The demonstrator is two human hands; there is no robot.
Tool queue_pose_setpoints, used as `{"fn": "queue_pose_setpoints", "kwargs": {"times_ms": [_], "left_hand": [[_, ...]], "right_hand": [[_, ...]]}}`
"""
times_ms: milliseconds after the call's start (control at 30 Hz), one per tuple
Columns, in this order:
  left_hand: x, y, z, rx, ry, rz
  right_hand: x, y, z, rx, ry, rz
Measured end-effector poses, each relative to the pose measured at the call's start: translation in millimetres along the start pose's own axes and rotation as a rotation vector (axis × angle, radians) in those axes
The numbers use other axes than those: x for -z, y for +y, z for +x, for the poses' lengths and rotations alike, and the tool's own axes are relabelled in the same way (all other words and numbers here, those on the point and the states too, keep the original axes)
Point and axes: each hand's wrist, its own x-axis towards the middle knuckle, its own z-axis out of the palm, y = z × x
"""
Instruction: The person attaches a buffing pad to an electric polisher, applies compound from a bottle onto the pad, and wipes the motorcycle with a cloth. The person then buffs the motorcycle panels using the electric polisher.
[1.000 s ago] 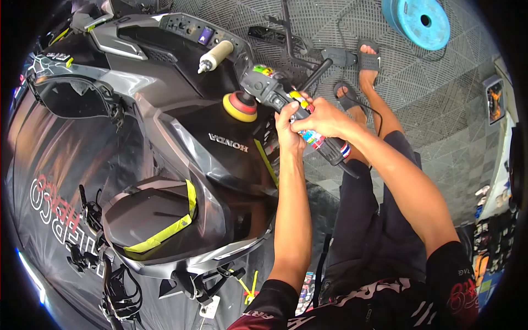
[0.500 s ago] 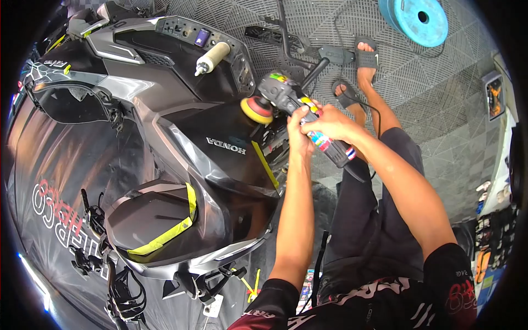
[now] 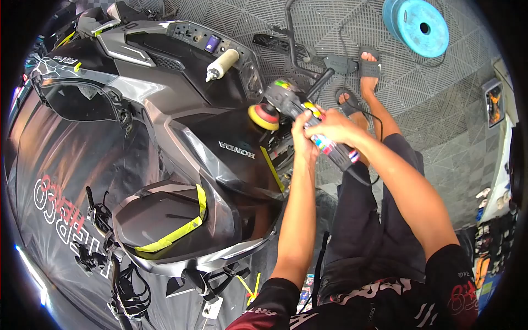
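Both my hands hold a polisher (image 3: 284, 98) with a dark body covered in colourful stickers. My left hand (image 3: 304, 135) is closed round its grip, and my right hand (image 3: 339, 130) wraps the body just beside it. The tool's red-and-yellow round pad (image 3: 264, 117) sits tilted at the edge of a dark glossy panel (image 3: 212, 129) on a Honda motorbike; whether the pad fully touches cannot be made out. Raised HONDA lettering (image 3: 237, 149) lies close by on that panel. A strip of yellow-green tape (image 3: 272, 169) runs along the panel's edge.
A cream bottle (image 3: 223, 65) and a small purple item (image 3: 212, 44) lie on the bike. More tape (image 3: 173, 235) borders another panel. The polisher's cord (image 3: 379, 165) hangs by my legs. Blue round discs (image 3: 423, 27) and a person's sandalled feet (image 3: 369, 69) are on the tiled floor.
The whole view has shifted, so the bike appears farther right and slightly lower. Against the panel, the pad has moved only a little, toward the lettering. Both hands keep their hold.
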Motion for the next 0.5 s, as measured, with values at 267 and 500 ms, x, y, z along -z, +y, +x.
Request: {"fn": "queue_pose_setpoints", "kwargs": {"times_ms": [267,500], "left_hand": [[-31,49,-20,-0.238,-0.203,-0.034],[-32,67,-41,-0.165,-0.092,0.045]], "right_hand": [[-4,-59,-33,0.314,0.041,-0.134],[-25,-59,-46,0.209,0.048,-0.004]]}}
